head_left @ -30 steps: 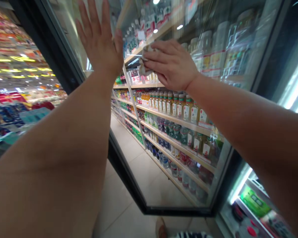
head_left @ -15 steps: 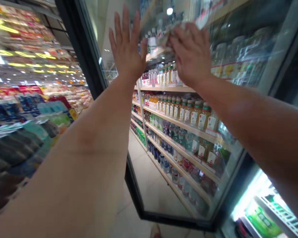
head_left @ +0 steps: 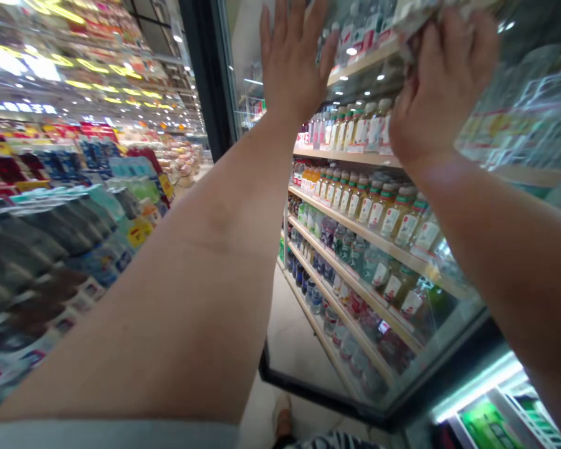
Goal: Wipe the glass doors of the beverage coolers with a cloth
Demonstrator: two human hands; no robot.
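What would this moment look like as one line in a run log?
left hand: flat against glass cooler door | right hand: crumpled cloth against glass | behind glass: bottled drinks on wooden shelves

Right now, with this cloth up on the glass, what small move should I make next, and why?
Probably draw the crumpled cloth slowly down the glass door. Your right hand has it gripped high on the pane, with plenty of glass below it, and your left hand lies flat on the glass, so it can steady the door as you go.
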